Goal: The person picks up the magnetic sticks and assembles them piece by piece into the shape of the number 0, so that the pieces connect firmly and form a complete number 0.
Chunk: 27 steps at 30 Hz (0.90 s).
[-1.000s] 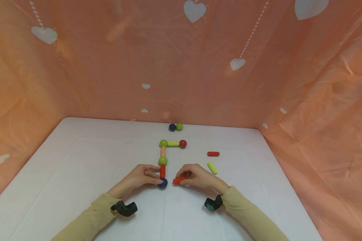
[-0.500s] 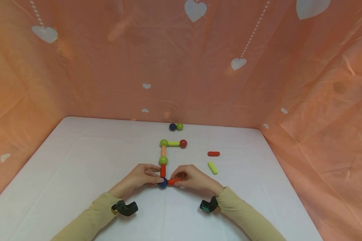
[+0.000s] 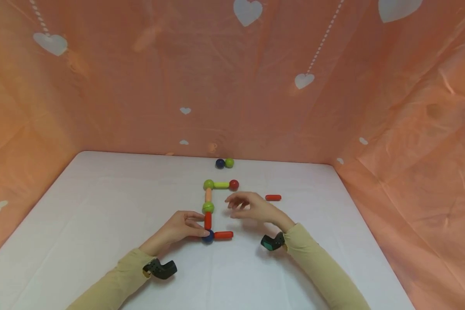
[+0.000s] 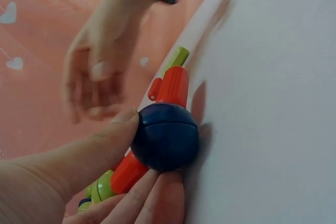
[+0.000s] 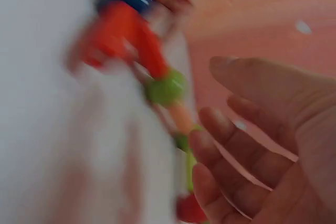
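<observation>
My left hand (image 3: 180, 226) pinches a dark blue ball (image 4: 165, 137) between thumb and fingers. From this ball one red stick (image 3: 208, 221) runs away to a green ball (image 3: 208, 207), and another red stick (image 3: 224, 235) points right, its end at the ball. Beyond the green ball follow an orange stick (image 3: 208, 195), a second green ball (image 3: 209, 184), a yellow-green stick (image 3: 221, 185) and a red ball (image 3: 234, 184). My right hand (image 3: 252, 207) is raised right of this chain, fingers loosely bent around nothing; the right wrist view is blurred.
A loose red stick (image 3: 273, 197) lies right of the right hand. A loose yellow-green stick (image 4: 177, 59) shows in the left wrist view but is hidden in the head view. At the back are a blue ball (image 3: 220, 163) and a green ball (image 3: 229, 162), side by side.
My right hand brought the red stick left to the blue ball, let it go there, and has moved up and away. My left hand has stayed on the blue ball.
</observation>
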{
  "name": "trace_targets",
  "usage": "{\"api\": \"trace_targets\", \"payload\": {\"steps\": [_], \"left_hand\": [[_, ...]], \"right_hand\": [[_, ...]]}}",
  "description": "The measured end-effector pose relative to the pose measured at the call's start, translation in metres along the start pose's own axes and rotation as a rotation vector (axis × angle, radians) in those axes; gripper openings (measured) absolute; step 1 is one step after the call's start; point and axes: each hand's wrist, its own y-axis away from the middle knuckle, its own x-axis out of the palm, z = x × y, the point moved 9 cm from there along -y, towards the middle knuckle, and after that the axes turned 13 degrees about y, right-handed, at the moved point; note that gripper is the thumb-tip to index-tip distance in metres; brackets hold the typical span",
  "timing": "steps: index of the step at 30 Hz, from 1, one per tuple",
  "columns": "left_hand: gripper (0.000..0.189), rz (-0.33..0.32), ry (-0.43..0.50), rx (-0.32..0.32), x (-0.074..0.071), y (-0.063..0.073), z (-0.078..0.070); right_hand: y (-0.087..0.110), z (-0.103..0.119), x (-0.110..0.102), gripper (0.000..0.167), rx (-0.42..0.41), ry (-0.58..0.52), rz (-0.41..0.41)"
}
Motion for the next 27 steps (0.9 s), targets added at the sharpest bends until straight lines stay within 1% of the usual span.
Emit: {"api": "trace_targets", "payload": {"steps": [5, 7, 9, 12, 15, 17, 19, 23, 27], "left_hand": [[0.060, 0.000, 0.005, -0.002, -0.001, -0.001, 0.000], [0.060, 0.001, 0.002, -0.007, 0.000, -0.001, 0.001], [0.061, 0.003, 0.009, -0.017, 0.000, -0.001, 0.002], [0.063, 0.007, 0.029, -0.044, 0.002, -0.001, 0.005], [0.065, 0.018, 0.042, -0.057, 0.002, 0.000, 0.007], [0.065, 0.027, 0.040, -0.053, 0.002, 0.001, 0.007], [0.064, 0.035, 0.034, -0.047, 0.002, 0.001, 0.006], [0.066, 0.041, 0.053, -0.056, 0.002, 0.000, 0.007], [0.064, 0.035, 0.034, -0.039, 0.000, -0.001, 0.006]], "right_hand": [[-0.030, -0.019, -0.051, 0.047, 0.059, 0.058, -0.171], [-0.043, -0.028, -0.065, 0.048, 0.078, 0.070, -0.230], [-0.055, -0.039, -0.072, 0.048, 0.088, 0.081, -0.269], [-0.069, -0.056, -0.076, 0.047, 0.109, 0.104, -0.291], [-0.079, -0.072, -0.072, 0.044, 0.154, 0.121, -0.282], [-0.084, -0.080, -0.068, 0.044, 0.185, 0.119, -0.281], [-0.088, -0.086, -0.066, 0.044, 0.213, 0.105, -0.289], [-0.096, -0.094, -0.064, 0.041, 0.254, 0.061, -0.309], [-0.103, -0.102, -0.061, 0.038, 0.289, 0.032, -0.296]]}}
